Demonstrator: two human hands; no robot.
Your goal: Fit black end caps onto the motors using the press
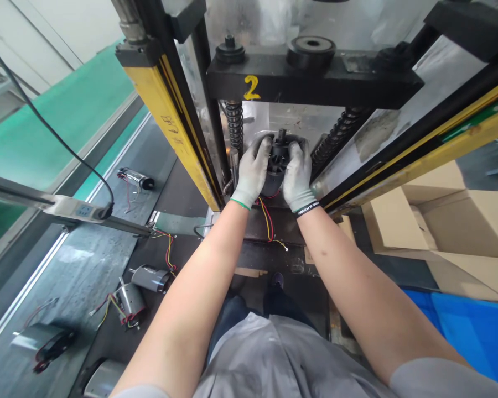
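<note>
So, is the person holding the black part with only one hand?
No, the left hand and the right hand are both on the black part, one at each side.

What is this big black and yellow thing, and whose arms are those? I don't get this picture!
The arms belong to a person wearing a camera on their head, so we look down almost as they do. Both hands wear pale gloves. The left hand and right hand hold a dark round part between them, with red and yellow wires hanging below. The big thing is a machine: it has a black bar painted with a 2, coiled springs beneath it and yellow posts. On the left lie silver cylinders with wires, probably motors. On the right is an open cardboard box.
</note>
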